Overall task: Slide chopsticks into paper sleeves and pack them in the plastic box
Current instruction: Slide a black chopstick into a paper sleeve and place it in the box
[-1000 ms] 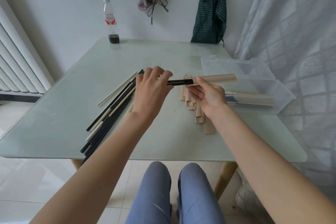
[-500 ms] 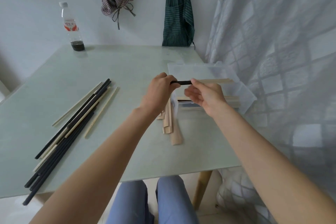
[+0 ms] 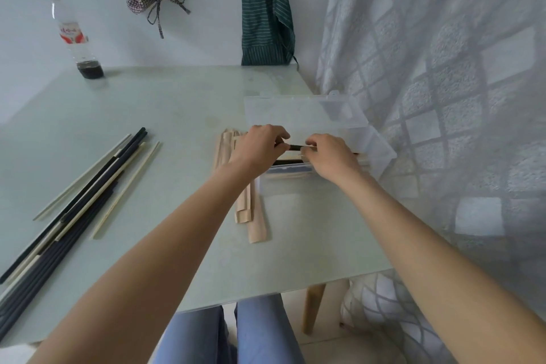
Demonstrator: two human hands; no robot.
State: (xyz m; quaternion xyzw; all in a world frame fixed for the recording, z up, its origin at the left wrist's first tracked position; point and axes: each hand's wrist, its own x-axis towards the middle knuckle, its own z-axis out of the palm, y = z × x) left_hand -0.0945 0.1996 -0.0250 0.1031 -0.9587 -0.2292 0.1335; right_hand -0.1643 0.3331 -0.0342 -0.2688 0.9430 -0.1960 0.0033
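Both hands are lowering the black chopsticks [image 3: 295,147] over the clear plastic box [image 3: 381,154]; left hand [image 3: 260,146] and right hand [image 3: 332,156] fingers are pinching them, nearly packed.

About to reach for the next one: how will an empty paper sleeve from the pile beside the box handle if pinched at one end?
The paper sleeves look thin and flat with folded ends, so one would probably droop and weigh almost nothing. They overlap on the smooth glass table, so neighbours may well slide along. Pinched hard, one would likely crease.
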